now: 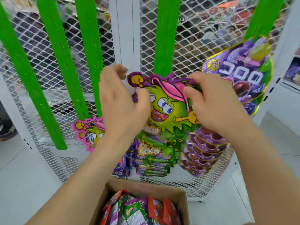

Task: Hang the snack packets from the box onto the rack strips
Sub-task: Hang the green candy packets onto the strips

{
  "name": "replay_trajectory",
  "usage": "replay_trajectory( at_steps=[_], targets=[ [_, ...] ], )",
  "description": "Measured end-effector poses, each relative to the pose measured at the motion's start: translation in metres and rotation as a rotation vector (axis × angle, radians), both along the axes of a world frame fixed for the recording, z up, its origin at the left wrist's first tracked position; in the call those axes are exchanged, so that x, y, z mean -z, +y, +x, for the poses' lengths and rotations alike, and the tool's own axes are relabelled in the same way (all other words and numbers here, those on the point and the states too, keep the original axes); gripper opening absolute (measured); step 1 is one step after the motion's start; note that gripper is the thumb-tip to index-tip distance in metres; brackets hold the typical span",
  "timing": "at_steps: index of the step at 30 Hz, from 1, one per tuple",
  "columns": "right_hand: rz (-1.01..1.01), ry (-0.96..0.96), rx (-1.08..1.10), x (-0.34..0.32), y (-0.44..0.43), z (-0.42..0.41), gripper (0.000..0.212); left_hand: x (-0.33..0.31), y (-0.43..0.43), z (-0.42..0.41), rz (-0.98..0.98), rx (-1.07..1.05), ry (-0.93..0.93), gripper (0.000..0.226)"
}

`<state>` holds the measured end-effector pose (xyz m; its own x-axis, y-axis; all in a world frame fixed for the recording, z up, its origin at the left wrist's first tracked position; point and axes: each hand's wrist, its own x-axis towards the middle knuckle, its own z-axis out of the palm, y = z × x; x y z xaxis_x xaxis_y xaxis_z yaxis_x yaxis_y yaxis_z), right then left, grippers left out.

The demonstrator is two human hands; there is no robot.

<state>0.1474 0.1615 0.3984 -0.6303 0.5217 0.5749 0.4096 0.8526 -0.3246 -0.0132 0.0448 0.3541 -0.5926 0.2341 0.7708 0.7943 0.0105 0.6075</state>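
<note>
Both hands hold a green monster-shaped snack packet (pixel 162 111) up against the white mesh rack (pixel 186 43), its top edge just below the lower end of a green rack strip (pixel 167 38). The left hand (pixel 123 103) pinches the packet's left edge with curled fingers (pixel 120 70) and thumb, while the right hand (pixel 215 104) grips the pink-capped top right corner. A purple grape packet (pixel 240 75) hangs from the next strip to the right, and the open cardboard box (pixel 146 187) below holds more packets (pixel 134 211).
</note>
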Motion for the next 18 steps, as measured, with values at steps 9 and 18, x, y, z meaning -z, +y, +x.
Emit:
replay_trajectory(
  at_steps=[9,18],
  targets=[
    [-0.199,0.228,-0.012,0.02,-0.002,-0.018,0.022,-0.01,0.024,0.001,-0.207,0.252,-0.235,0.026],
    [-0.247,0.592,-0.092,0.029,0.004,-0.033,0.011,-0.028,0.018,-0.011,-0.438,0.411,-0.349,0.053]
  ],
)
